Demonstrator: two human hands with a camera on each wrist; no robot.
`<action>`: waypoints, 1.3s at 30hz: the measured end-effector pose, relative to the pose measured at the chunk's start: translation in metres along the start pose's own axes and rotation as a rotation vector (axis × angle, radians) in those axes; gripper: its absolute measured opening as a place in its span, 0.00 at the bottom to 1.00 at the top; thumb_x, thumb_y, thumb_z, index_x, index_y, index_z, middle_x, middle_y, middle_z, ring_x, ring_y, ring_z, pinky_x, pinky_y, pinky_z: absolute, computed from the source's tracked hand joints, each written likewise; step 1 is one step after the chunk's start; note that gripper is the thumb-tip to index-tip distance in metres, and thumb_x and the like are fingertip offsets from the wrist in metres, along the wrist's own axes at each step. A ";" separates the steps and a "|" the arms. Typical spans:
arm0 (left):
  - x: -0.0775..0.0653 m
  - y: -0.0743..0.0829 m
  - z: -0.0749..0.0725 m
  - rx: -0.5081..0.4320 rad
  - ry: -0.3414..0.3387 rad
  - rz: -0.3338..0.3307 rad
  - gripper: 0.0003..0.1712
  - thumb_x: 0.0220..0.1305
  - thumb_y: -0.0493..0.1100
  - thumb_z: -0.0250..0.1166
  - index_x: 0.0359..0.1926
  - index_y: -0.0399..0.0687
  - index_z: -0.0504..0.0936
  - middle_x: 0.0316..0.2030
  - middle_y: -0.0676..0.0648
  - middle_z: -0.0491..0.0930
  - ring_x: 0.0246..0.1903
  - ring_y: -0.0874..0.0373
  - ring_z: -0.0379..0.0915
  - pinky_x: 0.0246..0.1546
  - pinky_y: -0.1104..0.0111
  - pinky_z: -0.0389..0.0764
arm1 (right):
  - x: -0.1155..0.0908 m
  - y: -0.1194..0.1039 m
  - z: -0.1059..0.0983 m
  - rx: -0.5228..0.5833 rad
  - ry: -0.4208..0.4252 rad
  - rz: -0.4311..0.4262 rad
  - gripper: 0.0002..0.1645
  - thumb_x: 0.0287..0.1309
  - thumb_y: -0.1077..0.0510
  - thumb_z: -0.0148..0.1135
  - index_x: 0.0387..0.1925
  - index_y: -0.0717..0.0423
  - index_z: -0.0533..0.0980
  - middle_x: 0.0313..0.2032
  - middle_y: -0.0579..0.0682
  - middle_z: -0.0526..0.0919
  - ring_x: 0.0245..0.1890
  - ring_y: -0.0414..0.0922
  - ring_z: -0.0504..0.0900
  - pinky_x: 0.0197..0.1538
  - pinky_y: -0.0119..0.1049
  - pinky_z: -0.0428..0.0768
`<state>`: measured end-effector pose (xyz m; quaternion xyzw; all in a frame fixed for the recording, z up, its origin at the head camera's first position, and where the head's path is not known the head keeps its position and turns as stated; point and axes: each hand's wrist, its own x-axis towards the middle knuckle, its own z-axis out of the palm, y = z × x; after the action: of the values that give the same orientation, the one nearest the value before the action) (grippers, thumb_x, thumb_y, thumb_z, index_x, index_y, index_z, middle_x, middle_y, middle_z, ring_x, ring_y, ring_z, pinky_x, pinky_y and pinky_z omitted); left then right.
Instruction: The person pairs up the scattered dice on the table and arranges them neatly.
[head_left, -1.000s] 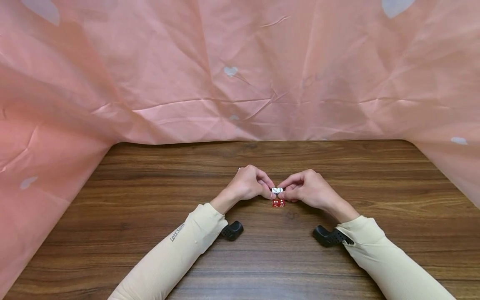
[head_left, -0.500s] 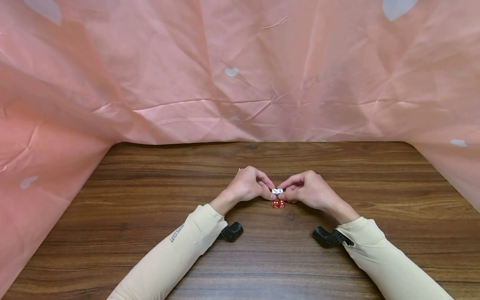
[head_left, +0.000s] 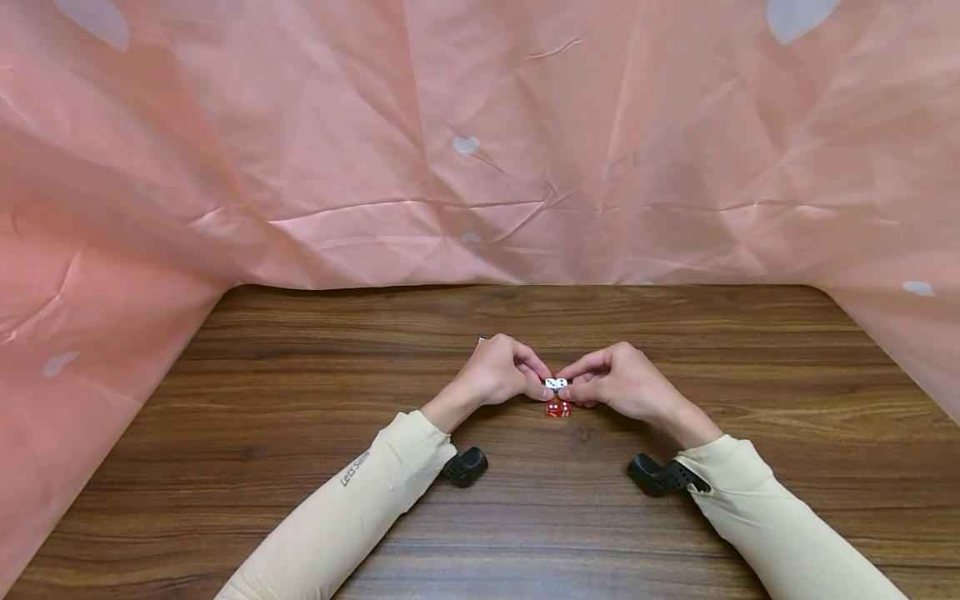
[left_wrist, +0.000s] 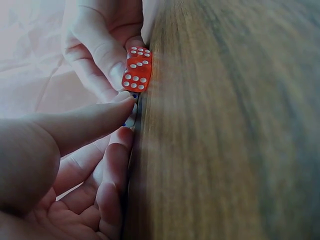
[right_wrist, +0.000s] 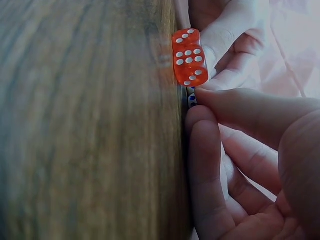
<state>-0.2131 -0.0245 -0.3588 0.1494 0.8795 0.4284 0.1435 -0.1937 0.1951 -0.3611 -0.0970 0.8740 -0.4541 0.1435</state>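
Observation:
Two white dice stand side by side on the table in the head view. My left hand (head_left: 497, 371) pinches the left white die (head_left: 551, 384) between thumb and index finger. From the other side, my right hand (head_left: 628, 382) pinches the right white die (head_left: 562, 383) the same way. Just in front, on the near side, a pair of red dice (head_left: 558, 409) with white pips sits close together. In the right wrist view, fingertips hide most of the white die (right_wrist: 192, 100), which shows blue pips. The red dice (left_wrist: 135, 82) appear large in the left wrist view.
A small dark object (head_left: 481, 339) with light marks peeks out behind the left hand, mostly hidden. The wooden table (head_left: 337, 333) is bordered at the back and sides by a pink cloth (head_left: 337, 167). Black wrist-worn devices (head_left: 465, 467) jut inward below the sleeves.

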 end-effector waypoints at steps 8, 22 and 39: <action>-0.001 0.000 0.001 0.028 0.015 0.007 0.09 0.50 0.44 0.84 0.34 0.56 0.94 0.27 0.57 0.91 0.33 0.71 0.77 0.41 0.75 0.74 | 0.000 0.001 -0.002 0.039 -0.022 0.018 0.20 0.58 0.54 0.79 0.50 0.59 0.89 0.33 0.47 0.93 0.32 0.35 0.88 0.39 0.30 0.86; -0.002 -0.001 0.002 0.004 0.020 0.004 0.10 0.51 0.43 0.83 0.36 0.53 0.94 0.27 0.56 0.91 0.31 0.71 0.78 0.38 0.75 0.74 | 0.000 0.001 -0.002 0.099 -0.036 0.026 0.20 0.61 0.54 0.78 0.51 0.62 0.88 0.36 0.48 0.94 0.33 0.37 0.88 0.41 0.31 0.87; -0.005 -0.001 0.005 0.004 0.066 -0.005 0.09 0.53 0.44 0.83 0.36 0.54 0.94 0.27 0.56 0.91 0.31 0.71 0.79 0.40 0.74 0.76 | 0.003 -0.003 -0.009 0.191 -0.046 0.036 0.22 0.64 0.56 0.75 0.54 0.68 0.85 0.33 0.48 0.93 0.30 0.37 0.88 0.39 0.32 0.88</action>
<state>-0.2067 -0.0236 -0.3616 0.1331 0.8850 0.4311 0.1154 -0.1997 0.1994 -0.3547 -0.0777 0.8247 -0.5304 0.1804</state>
